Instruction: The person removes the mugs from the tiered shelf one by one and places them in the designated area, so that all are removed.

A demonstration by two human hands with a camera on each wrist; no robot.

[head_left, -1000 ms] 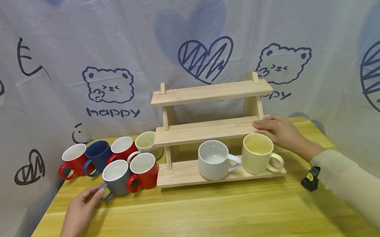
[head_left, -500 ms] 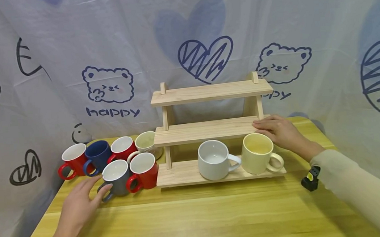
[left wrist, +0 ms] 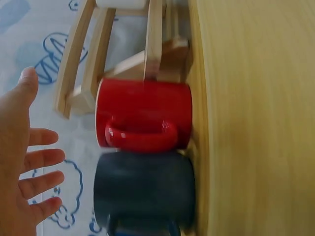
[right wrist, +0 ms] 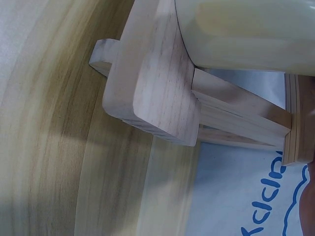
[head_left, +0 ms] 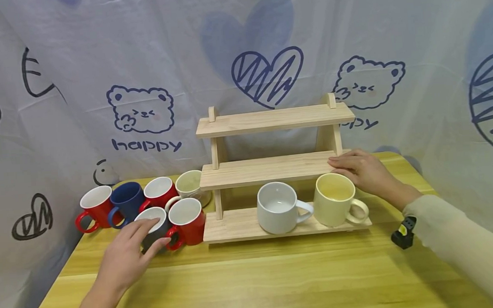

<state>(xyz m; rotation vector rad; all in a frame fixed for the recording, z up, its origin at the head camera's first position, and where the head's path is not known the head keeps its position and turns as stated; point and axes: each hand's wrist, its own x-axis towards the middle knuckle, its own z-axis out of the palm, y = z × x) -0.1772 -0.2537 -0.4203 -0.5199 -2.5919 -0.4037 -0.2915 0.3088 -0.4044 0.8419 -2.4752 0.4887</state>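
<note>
In the head view my left hand (head_left: 123,258) is over the grey mug (head_left: 161,229), its thumb and fingers spread, partly covering that mug and its handle. In the left wrist view the fingers (left wrist: 44,158) are spread and apart from the mug's rim. Beside it stands a red mug (head_left: 187,222), handle toward the front. My right hand (head_left: 364,172) rests on the right end of the middle board of a three-tier wooden display rack (head_left: 264,169), fingers lying along the board. On the rack's bottom board stand a white mug (head_left: 277,207) and a pale yellow mug (head_left: 333,200).
Behind the grey mug stand another red mug (head_left: 98,208), a blue mug (head_left: 127,202), a further red mug (head_left: 160,192) and a cream mug (head_left: 190,184), close together. A printed cloth (head_left: 244,41) hangs behind the wooden table (head_left: 258,280). A small black device (head_left: 403,234) sits at the right sleeve.
My left hand has let go of the grey mug's handle, opened, and moved right and over the mug. The right hand and the rack stay as they were.
</note>
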